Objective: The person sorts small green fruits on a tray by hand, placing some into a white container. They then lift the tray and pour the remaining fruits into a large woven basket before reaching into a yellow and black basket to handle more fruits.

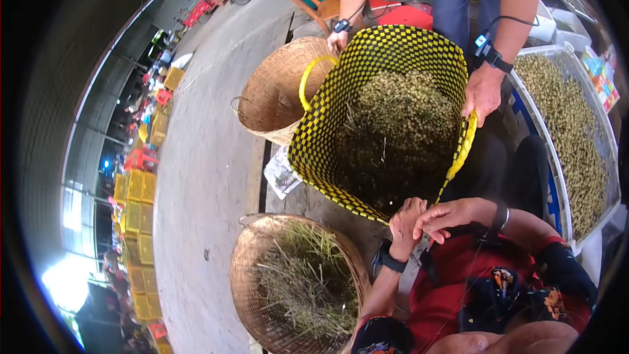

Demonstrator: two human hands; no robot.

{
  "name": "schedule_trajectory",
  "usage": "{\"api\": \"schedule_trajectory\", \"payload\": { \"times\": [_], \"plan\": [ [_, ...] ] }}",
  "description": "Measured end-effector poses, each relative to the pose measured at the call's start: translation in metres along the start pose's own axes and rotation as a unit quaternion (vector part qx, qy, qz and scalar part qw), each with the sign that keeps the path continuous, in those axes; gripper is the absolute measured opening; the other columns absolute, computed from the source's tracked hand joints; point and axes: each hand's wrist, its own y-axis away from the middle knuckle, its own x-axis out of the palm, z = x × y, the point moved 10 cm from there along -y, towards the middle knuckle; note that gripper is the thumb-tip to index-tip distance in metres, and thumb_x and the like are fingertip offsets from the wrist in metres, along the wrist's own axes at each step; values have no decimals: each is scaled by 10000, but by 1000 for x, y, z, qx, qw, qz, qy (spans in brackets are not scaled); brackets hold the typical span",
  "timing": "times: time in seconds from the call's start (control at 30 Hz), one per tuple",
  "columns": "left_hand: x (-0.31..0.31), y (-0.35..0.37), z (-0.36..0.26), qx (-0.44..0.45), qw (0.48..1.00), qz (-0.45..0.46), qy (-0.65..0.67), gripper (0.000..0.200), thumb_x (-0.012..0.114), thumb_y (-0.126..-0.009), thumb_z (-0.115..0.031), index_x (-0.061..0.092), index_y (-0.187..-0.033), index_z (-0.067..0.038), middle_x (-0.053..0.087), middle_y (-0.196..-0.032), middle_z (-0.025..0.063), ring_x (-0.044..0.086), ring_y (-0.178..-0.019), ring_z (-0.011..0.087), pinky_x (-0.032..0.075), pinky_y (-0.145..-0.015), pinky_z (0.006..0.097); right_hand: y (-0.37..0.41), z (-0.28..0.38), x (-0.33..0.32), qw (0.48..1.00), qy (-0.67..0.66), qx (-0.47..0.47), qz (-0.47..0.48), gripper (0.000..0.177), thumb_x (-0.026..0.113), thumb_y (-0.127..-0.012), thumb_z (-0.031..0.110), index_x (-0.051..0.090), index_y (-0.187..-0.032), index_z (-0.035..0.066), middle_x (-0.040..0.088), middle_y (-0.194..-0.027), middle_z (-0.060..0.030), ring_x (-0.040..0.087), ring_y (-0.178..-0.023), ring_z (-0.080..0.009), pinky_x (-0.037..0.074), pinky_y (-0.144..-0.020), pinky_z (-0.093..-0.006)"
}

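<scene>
My left hand [406, 224] is just below the near rim of a yellow-and-black woven bag [314, 137], its fingers pressed together. My right hand [447, 217] touches it from the right, fingers curled in against it. What either hand holds, if anything, is too small to make out. Small round tan fruits [409, 108] fill much of the bag, with bits of stem among them. A co-worker's hand [483, 92] grips the bag's right side by the yellow handle [464, 147]; the co-worker's other hand [337, 40] is at the far left rim.
A wicker basket [237, 288] of green and dry stems stands at the lower left. Another wicker basket [272, 85] is behind the bag's left side. On the right lies a white crate [544, 121] of round fruits. Yellow crates [141, 187] stand far left.
</scene>
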Motion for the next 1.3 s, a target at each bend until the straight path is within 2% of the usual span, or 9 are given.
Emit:
{"api": "schedule_trajectory", "payload": {
  "times": [0.07, 0.17, 0.2, 0.43, 0.6, 0.67, 0.83, 1.0, 1.3],
  "plan": [
    [-4, 1, -1, 0, 1000, -28, -12, 232, 499, -976, -276, 529, -839, -91, 595, -808, 104, 644, -663, 298, 521, -542, 386, 0, -1, 3, 1000, -6, 10, -18, 392, 415, -1034, 315, 547, -1245, 12, 618, -722, -17, 569, -645, -68, 461, -596, -210],
    [-11, 4, -8, 14, 999, -45, -25, 224, 506, -975, -264, 526, -838, -88, 588, -796, 101, 639, -642, 292, 516, -519, 371, 4, 6, 1, 999, 22, 22, -40, 390, 413, -1035, 312, 550, -1244, 12, 616, -713, -15, 570, -639, -68, 460, -594, -212],
    [-9, 4, -7, -1, 1000, -27, -5, 158, 508, -962, -223, 556, -912, -81, 621, -855, 117, 642, -708, 336, 515, -569, 409, 7, 11, -1, 998, 20, 10, -54, 394, 415, -1035, 317, 550, -1246, 13, 615, -706, -14, 571, -631, -68, 458, -587, -210],
    [-6, 6, -10, 5, 1000, -22, -15, 136, 544, -946, -208, 547, -886, -86, 595, -822, 101, 636, -702, 308, 512, -585, 393, 31, 12, -15, 987, -55, -24, -151, 374, 433, -1032, 309, 588, -1211, 19, 574, -669, -4, 553, -612, -58, 439, -561, -202],
    [-8, 6, -12, 21, 999, -33, -15, 128, 568, -933, -209, 549, -881, -94, 587, -807, 88, 634, -698, 287, 509, -590, 381, 31, 7, -14, 986, -70, -34, -144, 363, 441, -1028, 288, 591, -1206, 9, 540, -645, 8, 514, -582, -55, 414, -538, -205],
    [-7, 7, -10, 10, 1000, -26, 0, 69, 573, -908, -148, 568, -955, -98, 612, -876, 94, 637, -722, 332, 507, -610, 418, 33, 9, -15, 987, -66, -28, -145, 359, 440, -1028, 282, 593, -1202, 8, 535, -645, 9, 514, -586, -55, 413, -539, -205],
    [-12, 7, -5, -25, 999, -47, 12, 87, 558, -938, -186, 593, -961, -109, 625, -859, 89, 636, -717, 339, 508, -617, 426, 37, 15, -15, 987, -47, 6, -155, 359, 444, -1030, 284, 597, -1198, 5, 533, -653, 15, 516, -598, -52, 413, -550, -210],
    [-25, 8, -10, 5, 995, -74, 65, 66, 577, -924, -146, 588, -959, -90, 612, -837, 100, 620, -719, 343, 489, -633, 428, 41, 12, -16, 988, -41, 19, -147, 357, 452, -1028, 278, 592, -1207, 2, 545, -669, 24, 531, -612, -46, 420, -557, -205],
    [-18, 8, -10, 10, 998, -45, 40, 61, 579, -921, -133, 588, -957, -85, 612, -837, 106, 623, -728, 338, 485, -636, 423, 39, 0, -20, 985, -59, 19, -161, 364, 446, -1026, 283, 588, -1202, -3, 545, -662, 21, 532, -610, -46, 422, -561, -204]
  ]
}}
